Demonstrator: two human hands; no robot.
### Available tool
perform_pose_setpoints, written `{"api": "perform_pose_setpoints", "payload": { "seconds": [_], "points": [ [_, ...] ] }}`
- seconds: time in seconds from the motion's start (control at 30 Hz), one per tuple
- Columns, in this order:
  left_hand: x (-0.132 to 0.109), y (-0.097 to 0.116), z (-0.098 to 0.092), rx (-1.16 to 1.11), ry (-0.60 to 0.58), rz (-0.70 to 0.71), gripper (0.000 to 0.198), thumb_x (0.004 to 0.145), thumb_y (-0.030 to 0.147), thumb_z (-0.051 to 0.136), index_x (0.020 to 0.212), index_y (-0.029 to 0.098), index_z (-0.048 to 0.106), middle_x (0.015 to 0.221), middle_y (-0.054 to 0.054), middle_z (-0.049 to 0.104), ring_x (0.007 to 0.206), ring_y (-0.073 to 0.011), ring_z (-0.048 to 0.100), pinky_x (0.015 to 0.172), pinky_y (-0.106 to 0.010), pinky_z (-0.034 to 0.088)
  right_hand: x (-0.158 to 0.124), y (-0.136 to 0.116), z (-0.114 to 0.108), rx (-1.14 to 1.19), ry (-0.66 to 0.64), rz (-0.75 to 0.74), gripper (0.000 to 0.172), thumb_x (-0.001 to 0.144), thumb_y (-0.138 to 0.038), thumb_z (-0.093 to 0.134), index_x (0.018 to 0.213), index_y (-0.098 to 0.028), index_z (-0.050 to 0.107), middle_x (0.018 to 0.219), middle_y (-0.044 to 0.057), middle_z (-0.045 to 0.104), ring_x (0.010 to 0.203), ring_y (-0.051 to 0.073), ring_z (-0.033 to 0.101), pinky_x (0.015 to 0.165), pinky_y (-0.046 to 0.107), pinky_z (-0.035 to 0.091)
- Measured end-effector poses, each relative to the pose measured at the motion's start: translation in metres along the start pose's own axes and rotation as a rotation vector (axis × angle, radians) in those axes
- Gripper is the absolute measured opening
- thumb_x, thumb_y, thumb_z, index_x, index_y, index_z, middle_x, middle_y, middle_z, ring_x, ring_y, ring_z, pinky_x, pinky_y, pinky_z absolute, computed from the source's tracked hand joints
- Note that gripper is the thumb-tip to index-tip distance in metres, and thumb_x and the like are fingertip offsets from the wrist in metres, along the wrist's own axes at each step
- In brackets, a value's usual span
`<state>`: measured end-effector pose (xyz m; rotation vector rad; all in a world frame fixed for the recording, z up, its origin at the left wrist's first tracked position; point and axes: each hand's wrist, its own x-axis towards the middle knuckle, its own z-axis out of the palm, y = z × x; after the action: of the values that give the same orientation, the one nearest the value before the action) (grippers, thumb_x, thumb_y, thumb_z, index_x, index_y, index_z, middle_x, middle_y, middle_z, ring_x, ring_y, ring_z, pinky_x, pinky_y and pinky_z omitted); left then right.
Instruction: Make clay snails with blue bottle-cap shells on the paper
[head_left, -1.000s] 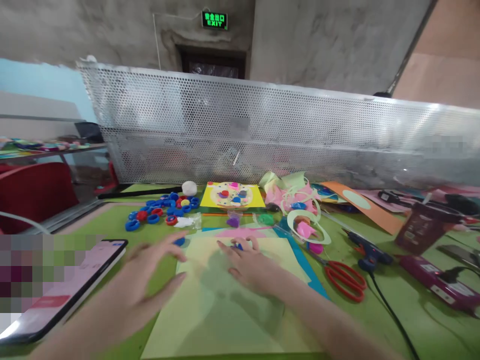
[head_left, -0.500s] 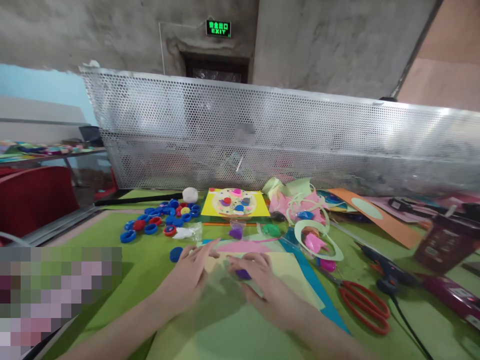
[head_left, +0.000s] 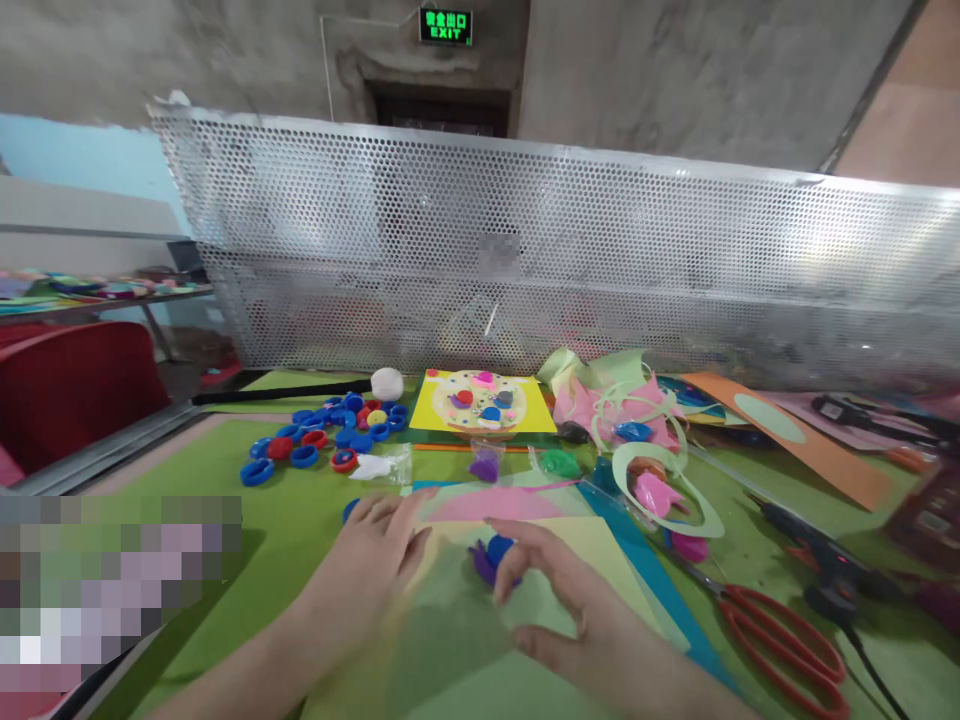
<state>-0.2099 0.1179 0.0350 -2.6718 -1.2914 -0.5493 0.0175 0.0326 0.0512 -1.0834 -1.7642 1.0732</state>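
- Purple-and-blue piece, maybe soft clay with a cap on it: sitting on the pale sheet, a bit below the middle of the frame, right by the fingertips of the right hand.
- Right grip: pretty wide, thumb well apart from the curled forefinger. Can't tell if touching the piece or just beside it.
- Left hand: loose grip, nothing visible in it, lying along the left edge of the sheet.
- Biggest worry tbh: squashing or smearing the purple part with a careless brush of a fingertip.
- Next up: shifting the whole sheet by leaning on it. Looks loose over the blue sheet.
- Also easy to knock: the blue cap, half hidden behind the left fingers.
- Lower right: red-handled scissors and a glue gun, maybe hot. Could bump either with a wide swing of the right arm.
- Surface: green counter, super crowded. Bottle caps left of center, yellow card in the middle, paper scraps to the right.
- Room: perforated metal screen straight across, bare concrete wall behind, green exit sign at top center, red chair at the left edge.
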Motion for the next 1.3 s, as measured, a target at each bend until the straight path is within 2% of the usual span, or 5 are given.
{"api": "perform_pose_setpoints", "payload": {
  "seconds": [0.13,0.3,0.43,0.57,1.3],
  "points": [
    [0.001,-0.008,-0.005,0.103,0.039,-0.132,0.038,0.089,0.023,0.04,0.123,0.013,0.052,0.109,-0.018,0.068,0.101,-0.0345,0.062,0.083,-0.052,0.046,0.012,0.007,-0.012,-0.393,0.089,0.017,0.02,0.089,-0.026,0.049,0.1,-0.025,0.065,0.068,0.001,0.061,0.072,0.018,0.059,0.087,0.042,0.045],
    [-0.003,-0.003,-0.002,0.064,-0.026,-0.039,0.039,0.086,0.014,0.035,0.117,0.019,0.059,0.104,-0.011,0.072,0.096,-0.0281,0.065,0.082,-0.044,0.048,0.016,0.013,-0.014,-0.8,-0.015,0.041,0.04,0.09,-0.022,0.049,0.129,-0.029,0.05,0.127,0.006,0.059,0.118,0.024,0.05,0.106,0.053,0.026],
    [-0.014,0.011,0.014,-0.078,-0.036,0.163,0.068,0.081,0.007,0.034,0.144,0.028,0.021,0.127,-0.004,0.063,0.113,-0.0226,0.058,0.096,-0.043,0.04,0.016,0.015,-0.006,-0.798,-0.174,0.107,0.041,0.092,-0.03,0.046,0.133,-0.029,0.047,0.138,0.003,0.051,0.126,0.024,0.044,0.111,0.054,0.018],
    [-0.022,0.015,0.027,-0.191,-0.043,0.199,0.086,0.077,0.004,0.032,0.145,0.026,-0.016,0.125,-0.005,0.065,0.117,-0.0246,0.055,0.102,-0.052,0.031,0.016,0.015,-0.004,-0.785,-0.187,0.107,0.043,0.091,-0.027,0.046,0.135,-0.025,0.046,0.137,0.003,0.052,0.125,0.022,0.045,0.112,0.05,0.021],
    [-0.02,0.022,0.015,-0.044,0.031,0.246,0.083,0.079,0.003,0.03,0.146,0.026,-0.014,0.126,-0.002,0.064,0.116,-0.0222,0.057,0.103,-0.047,0.026,0.014,0.012,-0.007,-0.721,-0.233,0.064,0.045,0.089,-0.021,0.047,0.134,-0.021,0.046,0.137,0.005,0.051,0.125,0.022,0.045,0.109,0.047,0.028]
  ]
}}
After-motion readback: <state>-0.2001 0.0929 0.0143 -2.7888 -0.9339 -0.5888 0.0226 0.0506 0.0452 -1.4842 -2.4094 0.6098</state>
